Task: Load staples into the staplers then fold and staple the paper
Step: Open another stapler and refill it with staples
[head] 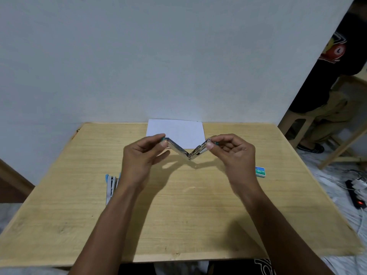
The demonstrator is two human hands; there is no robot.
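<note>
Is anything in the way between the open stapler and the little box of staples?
Nothing visible blocks it. The stapler is held open in a V above the table by the left hand and right hand. The staple box lies on bare table beside the right hand.

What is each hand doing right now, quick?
Left hand: closed, pinching the left end of the opened stapler, held above the table.
Right hand: closed, pinching the stapler's right end.

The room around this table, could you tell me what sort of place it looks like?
Probably a plain indoor room used as a makeshift workspace: a bare wooden table against a blank wall, a power strip on the floor, a wooden stool nearby.
</note>
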